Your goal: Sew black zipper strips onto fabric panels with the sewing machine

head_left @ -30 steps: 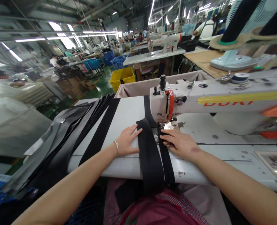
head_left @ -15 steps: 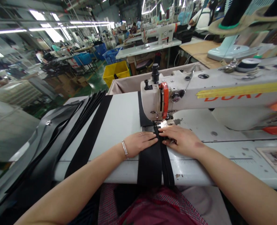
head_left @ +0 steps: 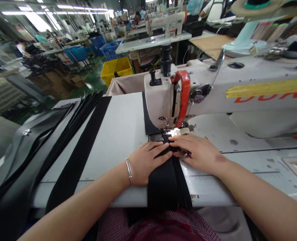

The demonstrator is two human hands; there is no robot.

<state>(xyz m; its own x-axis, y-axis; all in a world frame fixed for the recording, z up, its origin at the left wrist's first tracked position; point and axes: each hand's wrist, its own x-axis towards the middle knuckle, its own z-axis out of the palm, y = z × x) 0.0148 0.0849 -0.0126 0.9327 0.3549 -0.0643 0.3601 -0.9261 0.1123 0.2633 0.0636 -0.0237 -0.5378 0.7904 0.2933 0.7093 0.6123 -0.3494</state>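
A wide black fabric strip (head_left: 162, 185) runs from the table's front edge up to the sewing machine's presser foot (head_left: 166, 131). Along its right side lies a narrow black strip (head_left: 183, 187), perhaps zipper tape. My left hand (head_left: 148, 159) rests flat on the wide strip, fingers stretched out just in front of the foot. Bent fingers of my right hand (head_left: 197, 150) grip the narrow strip at the seam, close to the left fingertips. A small shiny metal piece (head_left: 186, 155) shows under the right fingers; its kind is unclear. The needle point is hidden.
The white sewing machine (head_left: 158, 97) with its orange lever (head_left: 183, 97) stands right above the hands. On the left lie another black strip (head_left: 88, 144) and a stack of black pieces (head_left: 70, 130). A yellow bin (head_left: 117, 70) stands beyond the table.
The view has shifted closer to the machine. Both hands stay near the presser foot; the left fingers have spread a little and the black strips now bunch slightly beneath them.
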